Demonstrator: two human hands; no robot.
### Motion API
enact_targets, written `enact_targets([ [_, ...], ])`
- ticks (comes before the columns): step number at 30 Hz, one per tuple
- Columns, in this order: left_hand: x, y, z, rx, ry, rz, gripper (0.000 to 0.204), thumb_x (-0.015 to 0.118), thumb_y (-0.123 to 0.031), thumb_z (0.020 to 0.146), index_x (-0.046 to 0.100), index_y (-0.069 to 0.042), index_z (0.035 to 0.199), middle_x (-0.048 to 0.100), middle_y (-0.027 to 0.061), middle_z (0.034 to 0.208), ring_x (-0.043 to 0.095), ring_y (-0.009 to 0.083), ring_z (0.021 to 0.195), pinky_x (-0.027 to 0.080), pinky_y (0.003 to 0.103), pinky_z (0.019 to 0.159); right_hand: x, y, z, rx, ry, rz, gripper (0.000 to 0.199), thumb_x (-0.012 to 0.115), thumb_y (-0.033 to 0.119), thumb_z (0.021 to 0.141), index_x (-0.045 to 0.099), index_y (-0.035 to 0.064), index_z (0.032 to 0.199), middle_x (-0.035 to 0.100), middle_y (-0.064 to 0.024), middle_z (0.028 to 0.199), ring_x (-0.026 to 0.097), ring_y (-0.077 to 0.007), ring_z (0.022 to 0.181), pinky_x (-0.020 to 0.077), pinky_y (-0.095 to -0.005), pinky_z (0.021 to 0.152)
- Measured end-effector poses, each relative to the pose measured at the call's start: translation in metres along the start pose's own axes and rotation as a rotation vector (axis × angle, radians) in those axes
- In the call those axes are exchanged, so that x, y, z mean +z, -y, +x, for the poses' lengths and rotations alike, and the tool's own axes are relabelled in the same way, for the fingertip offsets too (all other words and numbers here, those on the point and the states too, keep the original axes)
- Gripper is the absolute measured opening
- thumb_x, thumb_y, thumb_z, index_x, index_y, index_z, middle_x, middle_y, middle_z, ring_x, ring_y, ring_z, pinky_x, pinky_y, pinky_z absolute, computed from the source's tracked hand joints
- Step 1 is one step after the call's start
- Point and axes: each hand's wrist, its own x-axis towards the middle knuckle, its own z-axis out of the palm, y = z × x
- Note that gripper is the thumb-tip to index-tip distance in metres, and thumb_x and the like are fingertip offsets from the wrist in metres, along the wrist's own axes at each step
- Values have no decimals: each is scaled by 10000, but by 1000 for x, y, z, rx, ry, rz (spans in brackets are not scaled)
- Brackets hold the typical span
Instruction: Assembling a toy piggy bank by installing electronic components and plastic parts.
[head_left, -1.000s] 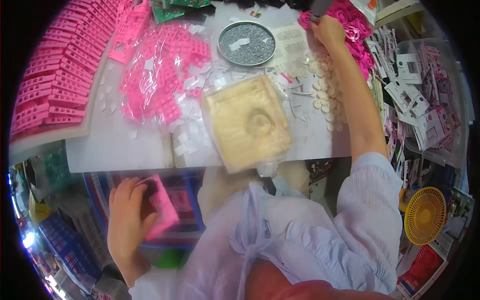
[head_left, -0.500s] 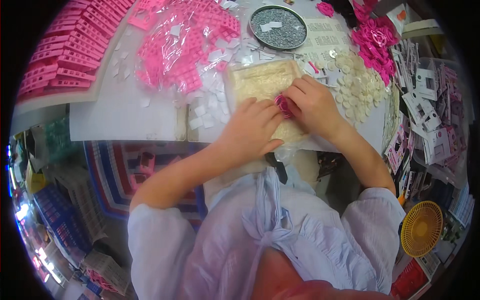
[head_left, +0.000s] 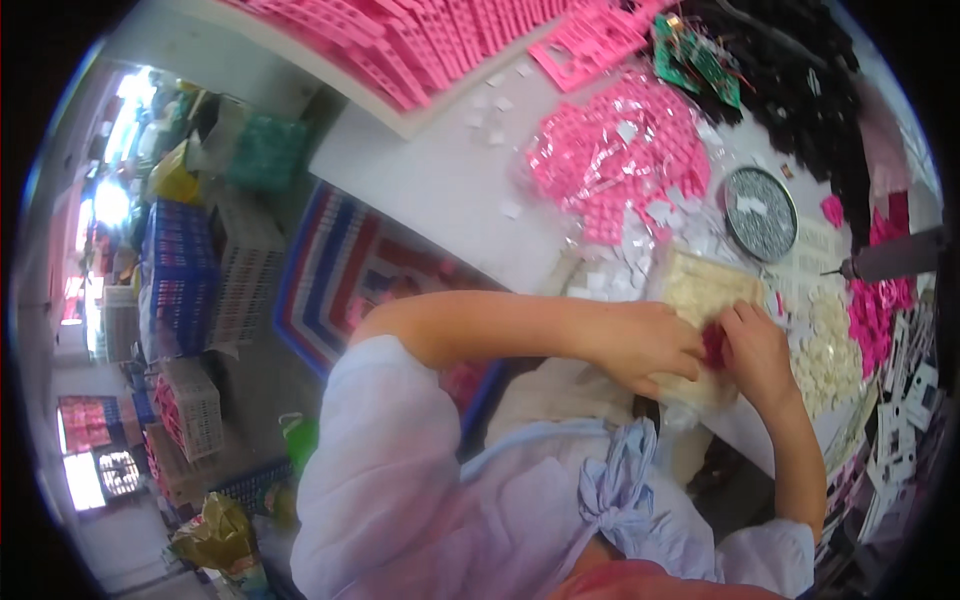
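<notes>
A small dark pink piece (head_left: 713,345) rests over a cream, plastic-wrapped pad (head_left: 705,283) at the table's front edge. My right hand (head_left: 757,352) pinches it from the right, with bent fingers. On the other side my left hand (head_left: 650,350) lies over the pad, its fingertips close to the piece and its thumb apart. Whether those fingertips touch the piece is hard to see. White paper bits (head_left: 610,280) lie left of the pad. Behind it stands a round dish (head_left: 727,222) of tiny grey metal pieces.
Bagged pink parts (head_left: 620,150) and stacked pink panels (head_left: 430,50) fill the far side, near green circuit boards (head_left: 690,62) and black cables (head_left: 790,75). Cream discs (head_left: 828,350) lie on the right, below a screwdriver-like tool (head_left: 895,262). A striped bag (head_left: 322,262) stands lower left.
My view has swung left, so the table appears turned and farther right. Circuit boards, cables and the screwdriver-like tool have come into view. Both hands stay at the pink piece over the pad.
</notes>
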Motion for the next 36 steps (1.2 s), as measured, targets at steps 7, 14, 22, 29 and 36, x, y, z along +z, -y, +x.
enact_targets([
  [7, -266, 67, -134, -590, -1440, 547, 353, 757, -288, 898, 686, -51, 1149, 712, 109, 1002, 690, 203, 911, 551, 324, 787, -20, -12, -11, 125, -131, 412, 245, 718, 27, 776, 639, 53, 1007, 643, -132, 937, 647, -331, 873, 523, -406, 736],
  [14, -287, 192, -85, -1086, -570, 296, 402, 726, -404, 908, 707, -49, 1097, 731, 105, 991, 695, 219, 909, 555, 389, 831, -26, -4, -12, 23, -202, 354, 178, 727, 43, 795, 664, 60, 960, 638, -104, 851, 634, -305, 793, 516, -414, 684],
  [22, -203, 232, -38, -1198, -565, 572, 456, 701, -492, 867, 732, -54, 992, 736, 150, 988, 707, 277, 906, 549, 429, 789, -38, -17, -68, 88, -249, 315, 146, 713, 7, 782, 672, 45, 917, 635, -111, 800, 629, -291, 738, 504, -388, 648],
  [29, -217, 95, -49, -539, -1269, -349, 249, 636, -207, 976, 674, -12, 1127, 703, 76, 980, 659, 158, 849, 553, 326, 752, -25, -57, -133, 465, -455, 470, 90, 665, -1, 877, 692, -12, 963, 672, -64, 824, 633, -155, 717, 481, -288, 673],
  [36, -42, 20, -4, -229, -835, -1265, 376, 616, -191, 1000, 555, 3, 1317, 673, 108, 1164, 661, 190, 1043, 549, 327, 861, -27, -17, -58, 297, -365, 1620, 628, 654, 133, 962, 365, 58, 1514, 649, -82, 1218, 641, -115, 953, 526, -250, 731],
])
